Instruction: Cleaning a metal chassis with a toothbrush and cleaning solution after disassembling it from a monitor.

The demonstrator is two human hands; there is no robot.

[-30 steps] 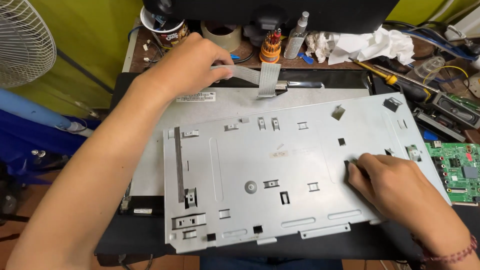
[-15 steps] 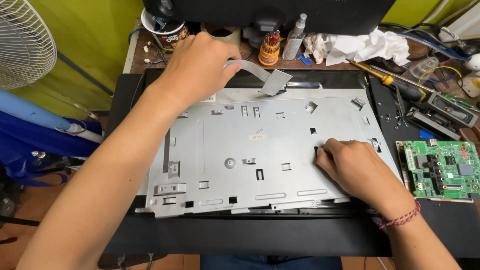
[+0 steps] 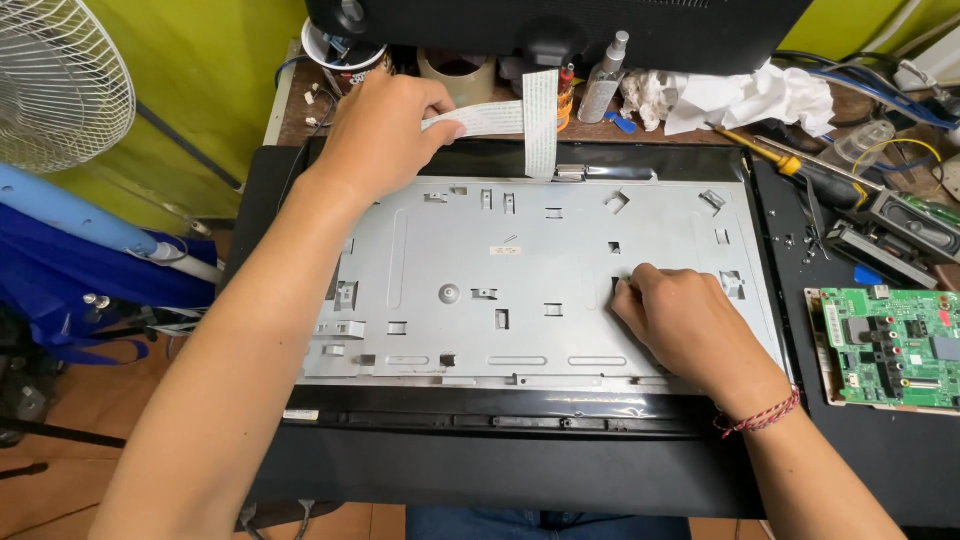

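Note:
A large grey metal backplate (image 3: 520, 270) with stamped slots lies flat on a black screen frame (image 3: 480, 440). My left hand (image 3: 385, 130) reaches to the plate's far edge and pinches a white flat ribbon cable (image 3: 525, 120), which bends in an L above the plate. My right hand (image 3: 680, 320) rests on the plate's right part, fingertips curled into a small slot near the middle.
A green circuit board (image 3: 890, 345) lies at the right on the black surface. Screwdrivers (image 3: 790, 165), a speaker bar (image 3: 910, 225), crumpled white tissue (image 3: 740, 95), a spray bottle (image 3: 605, 80) and a tape roll (image 3: 458, 72) stand behind. A white fan (image 3: 55, 90) is at the far left.
The metal plate has gone from tilted and shifted right to lying square in the frame. My left hand has lifted the ribbon cable up and back; my right hand stayed on the plate.

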